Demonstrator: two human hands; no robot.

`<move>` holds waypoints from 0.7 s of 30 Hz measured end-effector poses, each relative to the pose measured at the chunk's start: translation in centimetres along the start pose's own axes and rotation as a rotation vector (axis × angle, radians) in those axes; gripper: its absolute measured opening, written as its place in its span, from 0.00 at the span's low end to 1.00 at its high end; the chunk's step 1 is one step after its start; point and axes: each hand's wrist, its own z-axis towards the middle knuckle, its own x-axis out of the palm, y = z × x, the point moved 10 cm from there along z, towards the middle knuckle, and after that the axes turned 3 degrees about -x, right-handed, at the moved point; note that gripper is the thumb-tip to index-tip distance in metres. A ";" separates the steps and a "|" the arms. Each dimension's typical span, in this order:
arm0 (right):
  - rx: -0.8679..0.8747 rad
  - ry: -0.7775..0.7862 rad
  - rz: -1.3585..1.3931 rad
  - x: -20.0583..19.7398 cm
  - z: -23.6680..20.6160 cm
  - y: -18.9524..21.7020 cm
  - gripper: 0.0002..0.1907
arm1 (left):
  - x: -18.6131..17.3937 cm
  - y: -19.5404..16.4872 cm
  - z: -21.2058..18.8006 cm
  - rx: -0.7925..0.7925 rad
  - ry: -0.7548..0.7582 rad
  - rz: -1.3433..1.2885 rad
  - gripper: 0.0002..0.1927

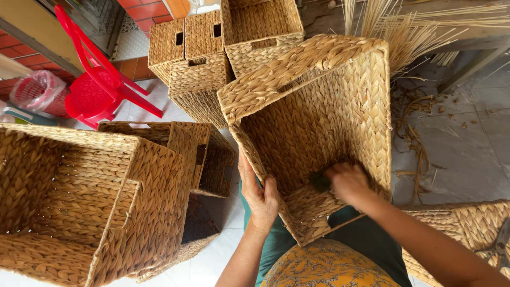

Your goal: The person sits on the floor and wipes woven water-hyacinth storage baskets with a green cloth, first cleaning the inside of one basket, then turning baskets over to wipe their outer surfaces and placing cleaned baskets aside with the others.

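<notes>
A large square woven basket (319, 101) of tan plaited fibre rests tilted on my lap, its open side facing me. My left hand (259, 194) lies flat against the outside of its near left wall, fingers spread upward. Inside the basket, my right hand (348, 180) is closed around a small dark object (320, 182) pressed against the lower inner wall. What the dark object is cannot be made out.
A big woven basket (79, 202) stands at the left, with others (204, 154) behind it and a stack (212, 48) further back. A red plastic chair (98, 85) is at upper left. Loose reed stalks (419, 32) lie at upper right; another basket (467, 228) at lower right.
</notes>
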 end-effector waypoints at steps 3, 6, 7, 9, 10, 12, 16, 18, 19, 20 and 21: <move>0.082 -0.057 0.007 -0.6 0.8 -2.3 0.28 | 0.3 0.0 0.0 0.019 0.004 -0.023 0.43; 0.079 -0.048 0.022 0.7 0.7 0.5 0.26 | 0.5 0.0 0.2 0.028 -0.002 0.013 0.43; 0.068 -0.034 0.063 1.4 0.2 2.1 0.20 | 0.6 -0.1 0.2 0.029 -0.007 0.015 0.43; -0.111 -0.102 0.192 1.2 -0.3 6.7 0.20 | 0.5 -0.1 0.3 0.023 -0.017 0.028 0.44; -0.183 -0.124 0.239 1.3 -1.0 9.5 0.19 | 0.5 -0.1 0.3 0.016 -0.011 0.024 0.43; -0.252 -0.177 0.325 0.6 -1.3 12.9 0.18 | 0.5 0.0 0.2 0.009 -0.003 0.016 0.43; -0.283 -0.139 0.349 -0.5 -1.9 12.7 0.20 | 0.4 0.3 0.2 0.005 -0.009 0.027 0.43; -0.254 -0.082 0.265 -0.5 -2.1 10.1 0.22 | 0.3 0.5 0.1 0.011 -0.016 0.020 0.42; -0.210 -0.082 0.198 -0.7 -1.7 8.2 0.22 | 0.2 0.7 0.2 0.003 -0.013 -0.003 0.42; -0.147 -0.037 0.119 -0.6 -1.2 5.9 0.23 | 0.1 0.9 0.2 -0.005 -0.013 -0.026 0.42; -0.085 0.016 0.043 -0.3 -0.9 3.6 0.25 | 0.0 1.1 0.1 -0.022 -0.012 -0.048 0.42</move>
